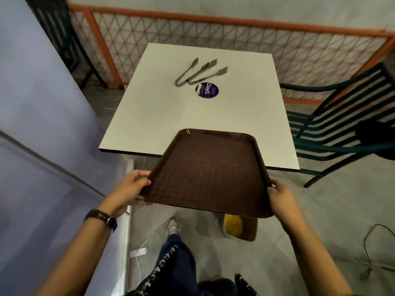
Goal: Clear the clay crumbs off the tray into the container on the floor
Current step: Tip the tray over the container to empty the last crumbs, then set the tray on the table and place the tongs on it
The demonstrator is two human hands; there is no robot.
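Our left hand (132,186) and right hand (282,197) grip the brown textured plastic tray (209,174) by its sides above the half-hidden, yellow-filled floor container (233,228). If we tip blind, we risk scattering crumbs (203,165) past it.

The person holds the brown tray (209,174) by its near end. The left hand (130,189) grips the left rim with the thumb on top, and the right hand (282,197) clasps the right rim. Beyond the fingers lies the white table (171,116), bearing tongs (198,72) and a round purple disc (207,90). Below the right fingers, a container (245,231) with yellow clay sits on the floor.
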